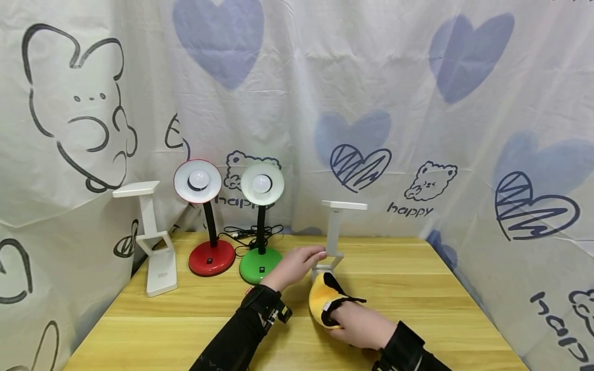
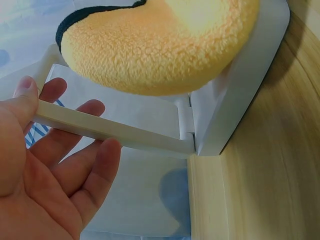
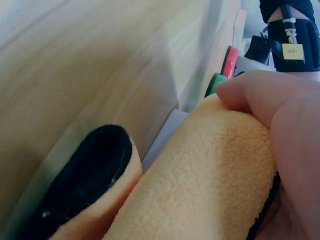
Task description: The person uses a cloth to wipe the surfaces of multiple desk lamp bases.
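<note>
Near the middle of the table stands a white desk lamp (image 1: pixel 333 234) with a flat head and a hinged lower arm. My left hand (image 1: pixel 297 265) pinches that arm (image 2: pixel 115 127) between thumb and fingers, as the left wrist view shows. A fuzzy yellow cleaning cloth or mitt with black edging (image 1: pixel 319 299) is gripped by my right hand (image 1: pixel 362 322) and covers most of the lamp's base (image 2: pixel 250 85). In the right wrist view the thumb lies on the yellow fleece (image 3: pixel 200 160), and a black-lined flap (image 3: pixel 85 175) hangs beside it.
On the left stand a second white lamp (image 1: pixel 160 270), a red lamp (image 1: pixel 211 258) and a green lamp (image 1: pixel 271 257). Black cables (image 1: pixel 246 234) lie behind them. A printed curtain (image 1: pixel 297 103) surrounds the wooden table (image 1: pixel 417 299) at the back and sides.
</note>
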A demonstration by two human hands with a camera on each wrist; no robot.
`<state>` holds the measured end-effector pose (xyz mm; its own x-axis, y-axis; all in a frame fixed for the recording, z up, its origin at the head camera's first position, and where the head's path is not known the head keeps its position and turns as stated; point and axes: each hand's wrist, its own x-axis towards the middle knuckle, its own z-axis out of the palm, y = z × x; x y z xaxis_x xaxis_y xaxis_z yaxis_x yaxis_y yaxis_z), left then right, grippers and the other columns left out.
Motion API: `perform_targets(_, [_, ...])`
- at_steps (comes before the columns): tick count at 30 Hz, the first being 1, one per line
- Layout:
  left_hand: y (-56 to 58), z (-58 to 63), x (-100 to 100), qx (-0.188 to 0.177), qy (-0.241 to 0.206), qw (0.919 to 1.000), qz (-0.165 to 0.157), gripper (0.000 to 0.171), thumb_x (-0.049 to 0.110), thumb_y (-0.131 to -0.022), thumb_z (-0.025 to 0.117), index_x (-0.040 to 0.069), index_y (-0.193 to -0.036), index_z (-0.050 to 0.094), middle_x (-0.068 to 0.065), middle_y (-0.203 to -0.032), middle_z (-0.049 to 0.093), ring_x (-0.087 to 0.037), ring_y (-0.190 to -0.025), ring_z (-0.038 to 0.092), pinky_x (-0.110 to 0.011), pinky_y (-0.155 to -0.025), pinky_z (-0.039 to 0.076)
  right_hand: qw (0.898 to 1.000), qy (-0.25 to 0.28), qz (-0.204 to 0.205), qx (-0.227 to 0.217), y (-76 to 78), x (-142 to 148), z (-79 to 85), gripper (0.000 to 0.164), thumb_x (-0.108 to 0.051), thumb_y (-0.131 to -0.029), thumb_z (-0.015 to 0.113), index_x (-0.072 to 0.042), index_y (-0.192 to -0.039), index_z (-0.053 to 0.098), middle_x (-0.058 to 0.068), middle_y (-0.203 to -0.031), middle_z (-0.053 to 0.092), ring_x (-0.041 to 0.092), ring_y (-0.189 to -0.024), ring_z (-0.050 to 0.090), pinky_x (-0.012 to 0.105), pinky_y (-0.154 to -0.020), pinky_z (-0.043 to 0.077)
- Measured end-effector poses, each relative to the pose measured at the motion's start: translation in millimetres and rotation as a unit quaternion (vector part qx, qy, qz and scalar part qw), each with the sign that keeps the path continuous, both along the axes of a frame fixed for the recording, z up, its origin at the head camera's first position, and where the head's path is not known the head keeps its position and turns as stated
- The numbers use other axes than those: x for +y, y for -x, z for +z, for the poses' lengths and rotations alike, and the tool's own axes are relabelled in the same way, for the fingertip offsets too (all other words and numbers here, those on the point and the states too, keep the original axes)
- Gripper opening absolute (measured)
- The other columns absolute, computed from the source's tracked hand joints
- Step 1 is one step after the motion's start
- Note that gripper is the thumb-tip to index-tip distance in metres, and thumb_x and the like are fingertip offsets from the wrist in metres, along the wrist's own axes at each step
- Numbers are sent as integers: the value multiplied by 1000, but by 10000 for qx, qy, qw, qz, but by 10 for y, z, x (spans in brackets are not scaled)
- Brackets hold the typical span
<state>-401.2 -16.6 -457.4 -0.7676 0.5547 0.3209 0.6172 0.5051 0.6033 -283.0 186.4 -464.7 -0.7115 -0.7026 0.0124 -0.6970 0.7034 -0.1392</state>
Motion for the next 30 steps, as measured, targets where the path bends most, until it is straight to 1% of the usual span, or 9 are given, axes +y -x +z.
perform_targets(4, [0, 14, 0, -11, 8, 10000, 4, 34, 55, -100, 36, 44, -124, 57, 18, -119, 64, -6, -111, 60, -36, -92, 50, 9999, 45, -103, -50, 3, -36, 13, 20, -33, -90, 64, -25, -73, 58, -16, -67, 47, 0, -62, 45, 22, -62, 41])
perform_targets(8, [0, 23, -10, 6, -13, 10000, -12, 32, 53, -101, 37, 44, -123, 58, 18, -118, 64, -6, -110, 60, -36, -92, 50, 9997, 123, -172, -146, 71, -75, -16, 17, -34, -92, 63, -25, -78, 61, -17, -69, 50, 0, -62, 46, 23, -62, 42])
perform_targets(11, [3, 27, -17, 18, -8, 10000, 7, 33, 52, -101, 37, 42, -124, 58, 18, -120, 63, -7, -113, 59, -36, -94, 49, 9995, 212, -194, -134, 152, -93, -57, 21, -36, -94, 60, -25, -77, 61, -16, -71, 53, 1, -65, 50, 25, -65, 44])
perform_targets(15, [14, 27, -17, 73, 17, 10000, 11, 35, 52, -101, 37, 39, -122, 61, 18, -118, 64, -6, -113, 59, -36, -96, 48, 9986, 373, -352, -101, 292, -91, -135, 23, -43, -96, 57, -26, -81, 61, -13, -80, 59, 4, -76, 57, 30, -72, 48])
perform_targets(18, [20, 30, -13, 99, 7, 10000, 6, 33, 51, -101, 38, 39, -119, 62, 19, -115, 64, -5, -110, 60, -36, -94, 48, 9981, 424, -436, -8, 410, -88, -193, 26, -48, -95, 56, -26, -82, 60, -13, -81, 59, 4, -77, 57, 31, -72, 47])
perform_targets(19, [20, 31, -13, 91, -2, 10000, 6, 31, 51, -101, 38, 40, -117, 62, 19, -114, 64, -4, -108, 60, -35, -93, 48, 9981, 428, -450, 20, 450, -89, -210, 28, -49, -95, 56, -25, -81, 58, -14, -79, 57, 4, -74, 55, 30, -71, 46])
perform_targets(24, [23, 27, -7, 61, -40, 10000, -61, 26, 51, -101, 38, 44, -113, 61, 18, -111, 65, -2, -101, 60, -33, -88, 49, 9978, 559, -369, 1, 643, -79, -257, 31, -50, -94, 56, -25, -74, 54, -14, -71, 52, 3, -64, 49, 25, -66, 42])
perform_targets(26, [21, 23, -8, 69, -65, 9999, -107, 27, 52, -101, 38, 44, -112, 60, 17, -111, 65, -1, -100, 60, -32, -87, 50, 9976, 648, -258, 46, 713, -62, -273, 30, -49, -93, 58, -26, -73, 54, -15, -72, 52, 2, -63, 49, 24, -66, 42])
perform_targets(30, [22, 17, -8, 84, -77, 9998, -143, 26, 52, -101, 38, 44, -112, 60, 17, -111, 65, 0, -99, 60, -31, -85, 50, 9955, 858, 85, 388, 839, -25, -299, 25, -44, -92, 61, -28, -74, 56, -17, -78, 55, 1, -69, 51, 22, -70, 45])
